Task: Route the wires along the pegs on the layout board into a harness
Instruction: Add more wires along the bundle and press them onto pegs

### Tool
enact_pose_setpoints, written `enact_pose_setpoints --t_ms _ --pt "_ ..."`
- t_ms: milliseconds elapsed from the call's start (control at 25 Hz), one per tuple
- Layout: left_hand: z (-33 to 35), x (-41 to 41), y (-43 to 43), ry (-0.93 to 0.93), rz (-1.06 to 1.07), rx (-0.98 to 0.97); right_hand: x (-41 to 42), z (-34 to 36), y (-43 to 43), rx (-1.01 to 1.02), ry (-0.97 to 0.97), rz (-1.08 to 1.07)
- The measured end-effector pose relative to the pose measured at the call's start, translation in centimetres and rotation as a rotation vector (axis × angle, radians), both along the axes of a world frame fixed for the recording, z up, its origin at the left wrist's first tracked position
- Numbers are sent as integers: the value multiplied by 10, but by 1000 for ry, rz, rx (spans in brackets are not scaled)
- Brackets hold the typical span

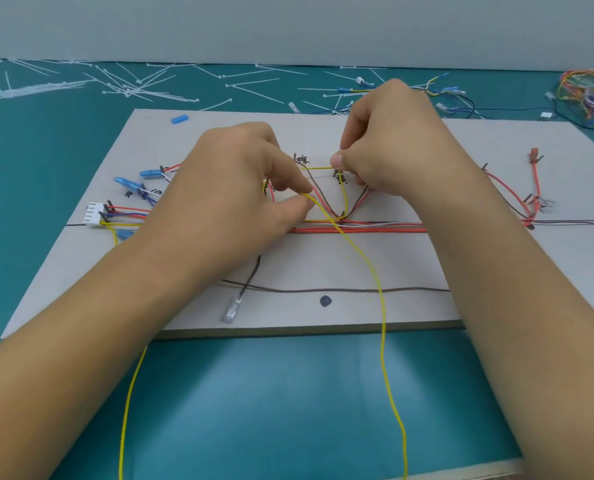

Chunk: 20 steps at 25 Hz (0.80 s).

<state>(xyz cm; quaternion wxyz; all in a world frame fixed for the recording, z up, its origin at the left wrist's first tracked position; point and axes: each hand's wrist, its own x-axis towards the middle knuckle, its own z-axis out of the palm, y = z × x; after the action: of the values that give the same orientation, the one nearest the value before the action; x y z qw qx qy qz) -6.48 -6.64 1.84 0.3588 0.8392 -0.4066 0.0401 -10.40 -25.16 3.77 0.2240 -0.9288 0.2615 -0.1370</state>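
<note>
Left hand [240, 181] and right hand [389, 140] are pinching the yellow wire [368, 268] toward the far edge of the layout board [288, 261]; I'd be keeping it taut while hooking it round the peg [334, 173]

A teal mat [288, 393] covers the work surface from 6 o'clock out to both sides. White cable ties [129, 86] lie scattered and crossed over it from 10 to 12 o'clock, thickest at 10. A short blue sleeve [179, 119] lies alone at 11 o'clock, nearer than the ties. A small white connector housing [546, 115] sits at 2 o'clock. A plain grey wall [288, 26] fills 12 o'clock
</note>
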Motion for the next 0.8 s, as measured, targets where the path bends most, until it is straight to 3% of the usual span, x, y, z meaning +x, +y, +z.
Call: enact_pose_setpoints --t_ms 800 --pt "0 -20 -2 -135 -277 0 -1 -2 4 -45 83 -10"
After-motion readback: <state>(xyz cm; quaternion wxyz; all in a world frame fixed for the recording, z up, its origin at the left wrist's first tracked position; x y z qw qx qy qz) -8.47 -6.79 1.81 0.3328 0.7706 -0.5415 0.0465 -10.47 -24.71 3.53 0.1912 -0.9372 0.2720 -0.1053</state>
